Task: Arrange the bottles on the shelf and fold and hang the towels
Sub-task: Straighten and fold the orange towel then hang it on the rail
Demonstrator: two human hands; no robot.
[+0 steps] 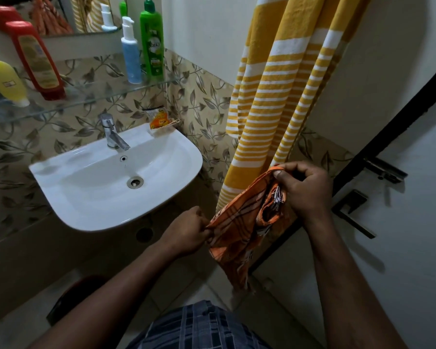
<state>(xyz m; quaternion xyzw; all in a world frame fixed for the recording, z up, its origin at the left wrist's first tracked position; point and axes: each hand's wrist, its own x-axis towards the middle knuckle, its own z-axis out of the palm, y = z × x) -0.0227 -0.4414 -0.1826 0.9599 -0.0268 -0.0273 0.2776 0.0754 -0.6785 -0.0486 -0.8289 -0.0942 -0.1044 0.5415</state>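
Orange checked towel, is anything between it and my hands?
Nothing visible: the left hand pinches the orange checked towel at its left edge, the right hand grips its top, and the yellow-and-white striped towel hangs behind it.

Orange towel (239, 230) between 2 hands

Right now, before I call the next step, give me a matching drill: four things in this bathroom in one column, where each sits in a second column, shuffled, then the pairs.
Things:
1. green bottle
2. red bottle
3. orange towel
4. yellow striped towel

Places:
A. pinched by the left hand and the right hand
B. hanging to the right of the sink
C. right end of the glass shelf
D. left part of the shelf, next to the yellow bottle

Pairs: 1-C, 2-D, 3-A, 4-B
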